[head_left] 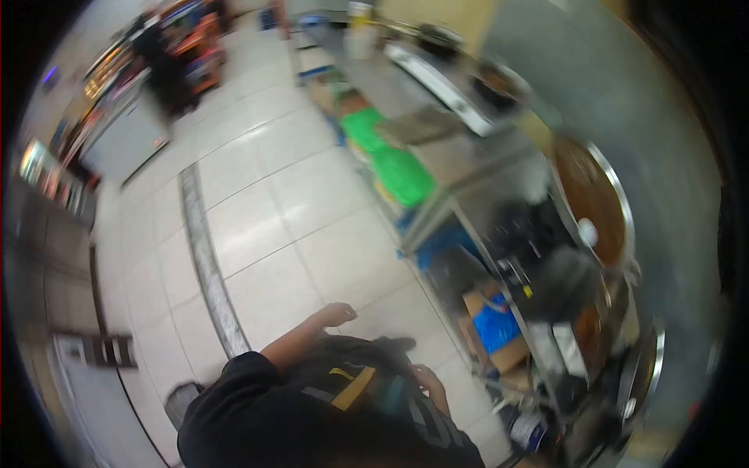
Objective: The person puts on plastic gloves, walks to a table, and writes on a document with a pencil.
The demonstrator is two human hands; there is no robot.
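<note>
My left hand (337, 314) is held out in front of my body, over the tiled floor. Its fingers look loosely curled, and I see nothing in them. Close to my right side is my right hand (425, 380), partly hidden by my dark shirt (312, 413). Blur and the shirt hide its fingers, so its grip does not show. Neither hand touches the metal table (484, 164) to the right.
Green bags (386, 156) lie along the table's lower side. A box with a blue bag (495, 324) sits below. Large round pans (593, 195) lean by the right wall. A person in dark clothes (160, 58) stands far left near a white counter (125, 132).
</note>
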